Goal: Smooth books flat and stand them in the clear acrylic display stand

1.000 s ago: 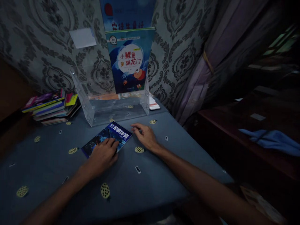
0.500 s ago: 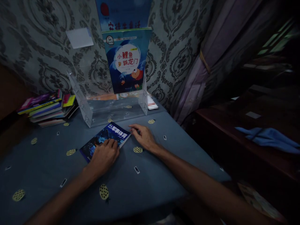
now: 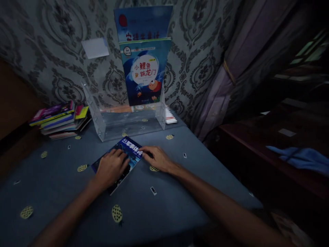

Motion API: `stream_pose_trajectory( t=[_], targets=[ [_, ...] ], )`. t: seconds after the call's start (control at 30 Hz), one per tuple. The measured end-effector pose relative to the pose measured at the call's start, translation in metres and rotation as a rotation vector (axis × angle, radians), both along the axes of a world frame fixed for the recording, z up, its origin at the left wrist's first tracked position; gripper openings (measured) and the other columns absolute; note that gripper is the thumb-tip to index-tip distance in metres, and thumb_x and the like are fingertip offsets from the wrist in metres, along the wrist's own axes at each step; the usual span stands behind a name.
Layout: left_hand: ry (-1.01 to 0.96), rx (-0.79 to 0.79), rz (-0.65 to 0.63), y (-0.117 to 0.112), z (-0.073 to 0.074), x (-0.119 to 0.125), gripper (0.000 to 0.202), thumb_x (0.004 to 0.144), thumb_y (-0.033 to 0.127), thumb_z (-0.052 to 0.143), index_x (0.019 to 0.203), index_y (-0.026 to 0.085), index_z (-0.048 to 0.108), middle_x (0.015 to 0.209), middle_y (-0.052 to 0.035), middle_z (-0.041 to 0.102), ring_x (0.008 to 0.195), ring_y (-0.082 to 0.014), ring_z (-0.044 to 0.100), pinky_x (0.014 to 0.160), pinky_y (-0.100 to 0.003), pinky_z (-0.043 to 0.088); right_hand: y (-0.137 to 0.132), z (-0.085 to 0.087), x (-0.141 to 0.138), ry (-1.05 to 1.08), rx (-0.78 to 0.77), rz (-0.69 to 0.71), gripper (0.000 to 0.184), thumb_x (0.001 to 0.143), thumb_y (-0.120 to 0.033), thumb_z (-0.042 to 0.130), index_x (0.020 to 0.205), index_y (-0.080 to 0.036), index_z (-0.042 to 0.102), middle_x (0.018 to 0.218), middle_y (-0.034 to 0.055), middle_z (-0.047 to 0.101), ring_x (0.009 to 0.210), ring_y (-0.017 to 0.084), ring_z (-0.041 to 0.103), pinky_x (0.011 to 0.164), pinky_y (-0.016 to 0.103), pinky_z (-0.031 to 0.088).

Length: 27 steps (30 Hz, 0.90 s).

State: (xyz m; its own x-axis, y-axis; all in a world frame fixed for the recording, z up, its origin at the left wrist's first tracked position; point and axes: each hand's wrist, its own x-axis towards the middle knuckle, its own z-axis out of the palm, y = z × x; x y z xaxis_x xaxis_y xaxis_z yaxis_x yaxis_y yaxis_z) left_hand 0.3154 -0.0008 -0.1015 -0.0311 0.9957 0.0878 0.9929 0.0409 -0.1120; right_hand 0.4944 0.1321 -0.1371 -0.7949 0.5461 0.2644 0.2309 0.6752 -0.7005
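Observation:
A dark blue paperback book point(image 3: 133, 158) with white Chinese lettering lies slantwise on the cloth-covered table. My left hand point(image 3: 111, 166) rests palm down across its cover, fingers loosely spread. At the book's upper right corner is my right hand point(image 3: 156, 158). Its index finger reaches onto the cover and its thumb is by the edge, the two apart; the other fingers are partly hidden. Just behind the book stands a clear acrylic rack point(image 3: 125, 132). Upright in it are a blue picture book point(image 3: 146, 73) with an orange fish and a taller blue book point(image 3: 144, 22) behind.
A stack of books point(image 3: 61, 120) lies at the back left of the tablecloth point(image 3: 174, 202). A white card point(image 3: 95, 48) shows above the rack, against patterned wallpaper. To the right hang a tied purple curtain point(image 3: 218, 89) and, lower down, a blue cloth point(image 3: 298, 157) on a dark red surface.
My left hand has shifted up and left over the cover, its fingers spreading, uncovering the book's lower corner. My right fingertips have moved onto the upper right corner. The view has shifted slightly.

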Motion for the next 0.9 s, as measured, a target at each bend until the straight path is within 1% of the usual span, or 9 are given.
stream_pose_trajectory(
  t=[0.07,0.13,0.2,0.27,0.37,0.43,0.63,0.77,0.9],
  targets=[
    [-0.007,-0.011,0.100,0.001,0.002,-0.016,0.031,0.098,0.037,0.049,0.118,0.019,0.064,0.127,-0.0117,0.062,0.113,-0.0290,0.059,0.088,-0.040,0.050,0.001,0.001,0.000,-0.013,0.002,0.003,0.031,0.091,-0.021,0.051,0.116,-0.018,0.069,0.095,0.0058,0.075,0.074,0.017,0.065,0.069,0.027,0.046],
    [-0.041,-0.059,0.180,0.002,0.003,-0.027,0.039,0.097,0.042,0.051,0.130,0.021,0.057,0.132,-0.0114,0.058,0.113,-0.0298,0.060,0.085,-0.040,0.051,0.002,0.002,0.001,-0.016,0.008,0.003,0.031,0.091,-0.022,0.051,0.117,-0.018,0.069,0.094,0.0056,0.076,0.074,0.017,0.065,0.070,0.028,0.047],
    [-0.056,-0.110,0.220,0.002,0.004,-0.032,0.044,0.097,0.045,0.049,0.135,0.023,0.053,0.130,-0.0109,0.060,0.110,-0.0300,0.062,0.078,-0.039,0.053,0.001,0.003,0.001,-0.025,0.023,-0.003,0.032,0.091,-0.023,0.051,0.118,-0.019,0.068,0.092,0.0055,0.076,0.074,0.018,0.066,0.071,0.029,0.048],
    [-0.021,-0.122,0.240,0.002,0.006,-0.030,0.044,0.098,0.047,0.048,0.133,0.021,0.054,0.124,-0.0120,0.062,0.107,-0.0310,0.062,0.073,-0.038,0.053,0.000,0.005,0.000,-0.023,0.039,-0.016,0.033,0.091,-0.023,0.051,0.119,-0.019,0.068,0.095,0.0065,0.076,0.078,0.019,0.067,0.074,0.030,0.049],
    [0.016,-0.107,0.251,0.002,0.006,-0.026,0.045,0.097,0.049,0.047,0.127,0.017,0.058,0.113,-0.0138,0.064,0.102,-0.0307,0.064,0.071,-0.036,0.052,0.003,0.005,-0.002,0.007,0.036,-0.031,0.034,0.091,-0.022,0.049,0.121,-0.019,0.066,0.104,0.0091,0.074,0.090,0.022,0.068,0.081,0.034,0.051],
    [-0.004,-0.090,0.260,0.003,0.003,-0.026,0.043,0.098,0.047,0.046,0.125,0.016,0.059,0.110,-0.0138,0.064,0.099,-0.0297,0.065,0.072,-0.035,0.051,0.008,0.001,-0.005,0.018,0.030,-0.032,0.035,0.091,-0.022,0.049,0.123,-0.018,0.065,0.109,0.0100,0.073,0.096,0.023,0.068,0.086,0.037,0.052],
    [-0.153,-0.007,0.263,0.013,-0.018,-0.035,0.039,0.099,0.037,0.045,0.127,0.013,0.059,0.111,-0.0135,0.062,0.093,-0.0267,0.065,0.078,-0.036,0.050,0.037,-0.022,-0.023,0.031,0.034,-0.007,0.039,0.088,-0.019,0.051,0.126,-0.018,0.061,0.128,0.0117,0.066,0.117,0.026,0.062,0.100,0.045,0.048],
    [-0.209,0.051,0.252,0.018,-0.026,-0.040,0.037,0.098,0.034,0.045,0.126,0.015,0.060,0.108,-0.0121,0.062,0.092,-0.0252,0.065,0.078,-0.034,0.050,0.050,-0.034,-0.034,0.073,0.037,-0.020,0.040,0.087,-0.019,0.053,0.125,-0.021,0.062,0.127,0.0089,0.067,0.119,0.025,0.061,0.105,0.046,0.046],
    [-0.206,0.066,0.239,0.019,-0.028,-0.043,0.037,0.098,0.036,0.045,0.127,0.018,0.060,0.107,-0.0106,0.061,0.092,-0.0252,0.064,0.077,-0.035,0.051,0.050,-0.037,-0.036,0.067,0.061,-0.021,0.040,0.088,-0.019,0.052,0.126,-0.022,0.061,0.130,0.0089,0.065,0.123,0.026,0.059,0.107,0.047,0.044]
  ],
)
